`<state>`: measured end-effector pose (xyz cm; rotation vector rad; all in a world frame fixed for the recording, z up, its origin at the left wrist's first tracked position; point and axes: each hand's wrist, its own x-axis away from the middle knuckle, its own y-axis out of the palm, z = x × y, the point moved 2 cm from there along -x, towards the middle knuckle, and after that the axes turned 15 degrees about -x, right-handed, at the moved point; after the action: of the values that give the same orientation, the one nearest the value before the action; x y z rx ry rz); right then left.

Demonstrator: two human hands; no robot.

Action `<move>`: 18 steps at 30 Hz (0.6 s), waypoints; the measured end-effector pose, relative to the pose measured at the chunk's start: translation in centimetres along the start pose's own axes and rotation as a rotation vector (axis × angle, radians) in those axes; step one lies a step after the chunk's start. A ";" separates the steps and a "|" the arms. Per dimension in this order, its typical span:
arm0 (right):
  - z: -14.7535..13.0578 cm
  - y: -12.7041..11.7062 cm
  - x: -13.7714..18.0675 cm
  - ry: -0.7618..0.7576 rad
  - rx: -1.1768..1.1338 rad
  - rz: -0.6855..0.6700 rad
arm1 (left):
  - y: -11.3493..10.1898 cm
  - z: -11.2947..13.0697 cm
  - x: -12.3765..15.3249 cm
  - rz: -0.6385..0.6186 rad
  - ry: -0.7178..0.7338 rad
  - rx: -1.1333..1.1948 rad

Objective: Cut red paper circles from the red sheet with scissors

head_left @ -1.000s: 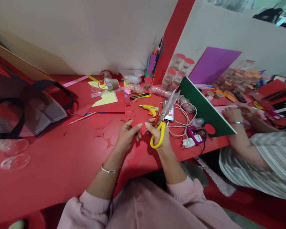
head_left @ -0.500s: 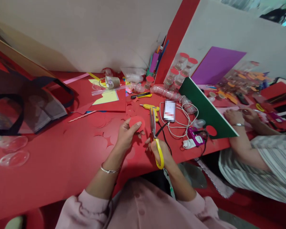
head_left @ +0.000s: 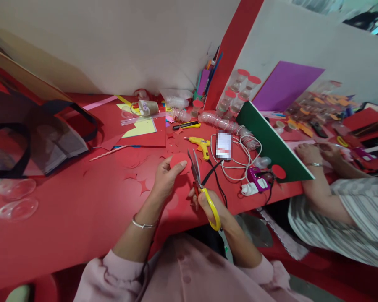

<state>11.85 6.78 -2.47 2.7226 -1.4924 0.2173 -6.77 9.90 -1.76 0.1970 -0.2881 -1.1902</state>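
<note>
My left hand (head_left: 166,178) pinches a round red paper disc (head_left: 178,161) between thumb and fingers, above the red table. In my right hand (head_left: 208,205) is a pair of scissors (head_left: 211,209) with yellow handles. Their metal blades point away from me, slightly parted, close to the disc's right edge. Red paper offcuts (head_left: 141,184) lie on the table left of my left hand. Just beyond the scissors rests a yellow hot glue gun (head_left: 200,144).
A phone (head_left: 223,145) with white cables lies beyond my right hand, near a purple power strip (head_left: 258,179). A green board (head_left: 274,147) stands on the right; past it are a co-worker's hands (head_left: 318,155). Plastic cups (head_left: 217,121) line the back; a bag (head_left: 28,138) stands left.
The scissors have tilted to the left, their tips now nearer the red disc and the blades visibly parted. My right hand has shifted slightly; my left hand is almost still.
</note>
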 end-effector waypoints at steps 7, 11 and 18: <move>-0.1 0.0 -0.2 -0.028 0.111 -0.024 | 0.0 0.2 0.2 -0.030 0.020 -0.047; 0.1 0.0 -0.3 -0.033 0.113 -0.022 | 0.0 -0.1 0.0 -0.037 0.039 -0.041; -0.4 0.2 -0.5 -0.056 0.148 -0.019 | 0.0 -0.4 -0.1 -0.050 0.049 -0.040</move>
<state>11.39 7.11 -2.15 2.8797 -1.5223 0.2632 -6.66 9.98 -2.10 0.1991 -0.2172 -1.2382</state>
